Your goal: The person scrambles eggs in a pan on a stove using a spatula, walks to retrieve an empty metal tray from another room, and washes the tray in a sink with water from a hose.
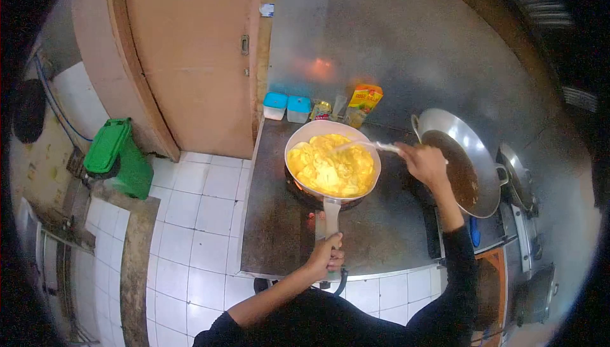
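A light-coloured frying pan [294,139] stands over a lit burner and holds yellow scrambled eggs [327,168]. My left hand [325,259] is wrapped round the pan's pale handle, which points toward me. To the right of the pan, my right hand [424,164] grips the light handle of a spatula [381,146]. The spatula reaches left over the pan's rim, and its far end is in the eggs, where its shape is blurred.
A large metal wok [481,168] with brown contents sits at the right. Along the back stand two blue-lidded tubs [274,105], a small can [322,109] and a yellow packet [364,99]. A green bin [119,156] stands on the tiled floor at the left, near a door [190,55].
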`<state>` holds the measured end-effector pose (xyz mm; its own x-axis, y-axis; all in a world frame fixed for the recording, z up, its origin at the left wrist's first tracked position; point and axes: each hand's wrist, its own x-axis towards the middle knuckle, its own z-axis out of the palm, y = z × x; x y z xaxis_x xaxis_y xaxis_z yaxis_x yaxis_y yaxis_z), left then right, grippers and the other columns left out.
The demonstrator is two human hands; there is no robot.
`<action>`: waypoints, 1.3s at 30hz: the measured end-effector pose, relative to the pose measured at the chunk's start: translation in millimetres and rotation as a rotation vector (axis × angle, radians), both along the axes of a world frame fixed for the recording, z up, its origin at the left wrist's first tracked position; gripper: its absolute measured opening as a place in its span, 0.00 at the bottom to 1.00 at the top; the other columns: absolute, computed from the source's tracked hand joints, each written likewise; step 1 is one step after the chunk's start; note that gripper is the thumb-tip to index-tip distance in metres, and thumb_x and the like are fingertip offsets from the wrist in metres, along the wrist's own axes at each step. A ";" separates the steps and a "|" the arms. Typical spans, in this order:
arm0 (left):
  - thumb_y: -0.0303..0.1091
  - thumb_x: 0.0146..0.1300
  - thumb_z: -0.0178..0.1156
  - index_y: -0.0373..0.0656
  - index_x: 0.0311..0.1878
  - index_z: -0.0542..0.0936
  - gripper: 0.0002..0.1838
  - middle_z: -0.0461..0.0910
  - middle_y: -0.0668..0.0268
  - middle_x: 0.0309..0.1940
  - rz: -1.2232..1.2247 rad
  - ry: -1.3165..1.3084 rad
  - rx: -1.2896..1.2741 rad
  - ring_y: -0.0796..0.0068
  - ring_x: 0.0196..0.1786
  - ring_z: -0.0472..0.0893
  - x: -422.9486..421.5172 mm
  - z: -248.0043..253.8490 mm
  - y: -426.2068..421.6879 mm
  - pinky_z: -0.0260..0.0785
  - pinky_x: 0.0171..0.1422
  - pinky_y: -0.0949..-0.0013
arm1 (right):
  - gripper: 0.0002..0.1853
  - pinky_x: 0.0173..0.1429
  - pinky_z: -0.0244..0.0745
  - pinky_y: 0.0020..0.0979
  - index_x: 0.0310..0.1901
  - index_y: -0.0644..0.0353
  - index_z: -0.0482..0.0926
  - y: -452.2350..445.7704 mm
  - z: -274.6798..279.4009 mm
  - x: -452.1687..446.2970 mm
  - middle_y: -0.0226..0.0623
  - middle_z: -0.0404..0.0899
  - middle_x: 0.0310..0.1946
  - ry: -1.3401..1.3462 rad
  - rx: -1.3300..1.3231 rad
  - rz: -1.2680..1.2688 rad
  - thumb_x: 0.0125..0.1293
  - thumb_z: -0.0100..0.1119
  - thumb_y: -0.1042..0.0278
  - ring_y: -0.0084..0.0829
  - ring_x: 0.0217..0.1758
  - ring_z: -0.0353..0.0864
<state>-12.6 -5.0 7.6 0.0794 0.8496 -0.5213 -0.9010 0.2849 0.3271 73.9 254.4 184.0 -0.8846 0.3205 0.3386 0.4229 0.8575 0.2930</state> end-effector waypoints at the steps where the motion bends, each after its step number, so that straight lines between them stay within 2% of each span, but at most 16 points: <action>1: 0.48 0.58 0.53 0.50 0.29 0.65 0.14 0.54 0.77 0.12 -0.002 -0.010 0.003 0.85 0.10 0.51 -0.5 -0.5 0.7 0.41 0.13 0.76 | 0.12 0.24 0.71 0.40 0.42 0.44 0.79 6.7 -9.7 -10.6 0.40 0.76 0.20 0.025 -0.005 -0.058 0.58 0.51 0.56 0.41 0.20 0.77; 8: 0.52 0.59 0.51 0.48 0.30 0.64 0.17 0.56 0.76 0.11 -0.002 0.157 0.015 0.84 0.11 0.55 0.4 7.9 -2.3 0.44 0.14 0.76 | 0.11 0.34 0.74 0.43 0.30 0.50 0.81 66.0 -67.0 -95.7 0.44 0.78 0.25 0.071 -0.128 -0.147 0.56 0.52 0.56 0.45 0.28 0.79; 9: 0.49 0.59 0.51 0.48 0.31 0.64 0.15 0.56 0.76 0.11 0.012 0.177 -0.016 0.84 0.11 0.54 2.9 3.1 0.3 0.42 0.13 0.76 | 0.12 0.39 0.73 0.43 0.35 0.50 0.82 66.5 -59.0 -109.5 0.45 0.79 0.28 0.026 -0.258 -0.187 0.56 0.52 0.55 0.45 0.32 0.79; 13: 0.44 0.61 0.49 0.50 0.33 0.63 0.10 0.56 0.74 0.11 0.013 0.155 0.010 0.83 0.10 0.53 -0.4 0.7 -0.1 0.40 0.12 0.76 | 0.13 0.29 0.72 0.37 0.30 0.58 0.80 133.8 -85.4 -183.0 0.40 0.78 0.22 0.070 -0.223 0.028 0.54 0.54 0.57 0.36 0.24 0.78; 14: 0.43 0.61 0.48 0.49 0.34 0.63 0.10 0.57 0.73 0.11 0.025 0.077 0.075 0.83 0.10 0.53 1.0 -3.5 1.6 0.40 0.12 0.76 | 0.13 0.30 0.71 0.38 0.29 0.56 0.80 141.5 -77.5 -209.9 0.40 0.78 0.23 -0.335 -0.332 0.228 0.51 0.57 0.56 0.38 0.24 0.78; 16: 0.44 0.61 0.48 0.48 0.33 0.64 0.11 0.58 0.73 0.11 0.051 0.077 0.066 0.83 0.10 0.53 4.3 -3.7 3.5 0.40 0.12 0.76 | 0.13 0.30 0.71 0.39 0.28 0.54 0.79 143.2 -60.0 -250.0 0.40 0.79 0.24 -0.777 -0.423 0.416 0.47 0.59 0.54 0.39 0.25 0.78; 19: 0.45 0.60 0.50 0.48 0.28 0.63 0.13 0.54 0.76 0.11 0.100 0.239 0.025 0.84 0.09 0.51 4.5 6.2 -1.7 0.38 0.11 0.76 | 0.14 0.25 0.66 0.32 0.23 0.57 0.76 91.6 -38.5 -280.1 0.32 0.75 0.18 -0.896 -0.742 -0.193 0.42 0.65 0.55 0.28 0.20 0.71; 21: 0.49 0.58 0.52 0.46 0.29 0.64 0.16 0.59 0.73 0.14 0.058 0.156 0.082 0.83 0.11 0.56 -0.8 -9.7 -2.8 0.44 0.13 0.76 | 0.15 0.22 0.62 0.27 0.19 0.59 0.74 56.0 -9.7 -276.8 0.27 0.69 0.15 -0.943 -0.658 -0.213 0.40 0.66 0.56 0.21 0.18 0.65; 23: 0.52 0.56 0.55 0.45 0.30 0.65 0.20 0.63 0.69 0.18 -0.002 0.082 0.151 0.82 0.14 0.61 -1.6 -10.1 -0.4 0.50 0.15 0.76 | 0.15 0.24 0.64 0.29 0.19 0.59 0.76 46.4 6.8 -258.0 0.29 0.72 0.16 -0.934 -0.654 -0.184 0.41 0.66 0.55 0.23 0.19 0.67; 25: 0.46 0.59 0.51 0.48 0.28 0.64 0.13 0.53 0.77 0.11 0.062 0.144 -0.006 0.85 0.10 0.52 1.8 2.2 0.6 0.38 0.11 0.77 | 0.15 0.25 0.66 0.30 0.20 0.59 0.77 38.0 22.5 -229.2 0.30 0.74 0.17 -0.921 -0.653 -0.165 0.41 0.66 0.54 0.25 0.20 0.70; 27: 0.46 0.59 0.51 0.48 0.27 0.63 0.14 0.54 0.77 0.11 0.050 0.135 0.022 0.85 0.10 0.52 2.4 0.2 0.0 0.39 0.11 0.76 | 0.13 0.27 0.69 0.31 0.30 0.52 0.83 31.4 39.6 -192.7 0.33 0.80 0.23 -0.847 -0.299 0.015 0.45 0.62 0.55 0.29 0.25 0.78; 28: 0.45 0.59 0.51 0.48 0.27 0.62 0.14 0.54 0.77 0.11 0.051 0.125 0.045 0.85 0.10 0.53 1.6 0.1 -0.1 0.40 0.12 0.76 | 0.13 0.27 0.69 0.31 0.30 0.52 0.83 27.5 46.7 -173.7 0.33 0.80 0.23 -0.837 -0.300 -0.004 0.45 0.62 0.55 0.29 0.25 0.78; 30: 0.45 0.59 0.51 0.48 0.27 0.63 0.14 0.54 0.77 0.11 0.048 0.114 0.018 0.85 0.10 0.53 1.9 4.4 -0.3 0.40 0.12 0.76 | 0.16 0.36 0.73 0.39 0.31 0.50 0.83 18.5 56.5 -135.4 0.41 0.81 0.28 -0.639 -0.168 -0.049 0.40 0.65 0.51 0.41 0.32 0.80; 31: 0.45 0.59 0.51 0.48 0.27 0.63 0.14 0.54 0.77 0.11 0.065 0.096 -0.015 0.85 0.10 0.53 2.2 7.3 -0.2 0.41 0.12 0.76 | 0.14 0.39 0.74 0.41 0.32 0.48 0.83 14.1 61.4 -119.2 0.42 0.80 0.29 -0.631 -0.184 -0.046 0.44 0.62 0.53 0.44 0.34 0.80; 34: 0.47 0.59 0.51 0.48 0.28 0.63 0.15 0.54 0.77 0.11 0.037 0.101 -0.061 0.84 0.10 0.52 0.6 15.2 -0.8 0.41 0.12 0.76 | 0.10 0.41 0.74 0.42 0.32 0.45 0.83 0.5 59.4 -74.5 0.41 0.80 0.29 -0.415 -0.164 -0.152 0.49 0.58 0.55 0.43 0.35 0.80; 39: 0.50 0.57 0.55 0.49 0.31 0.63 0.16 0.55 0.77 0.11 0.005 0.054 -0.063 0.85 0.09 0.52 2.5 2.7 2.0 0.40 0.13 0.76 | 0.13 0.41 0.75 0.44 0.33 0.63 0.78 -65.7 56.9 -48.8 0.53 0.78 0.33 -0.255 -0.212 -0.352 0.54 0.50 0.62 0.48 0.35 0.80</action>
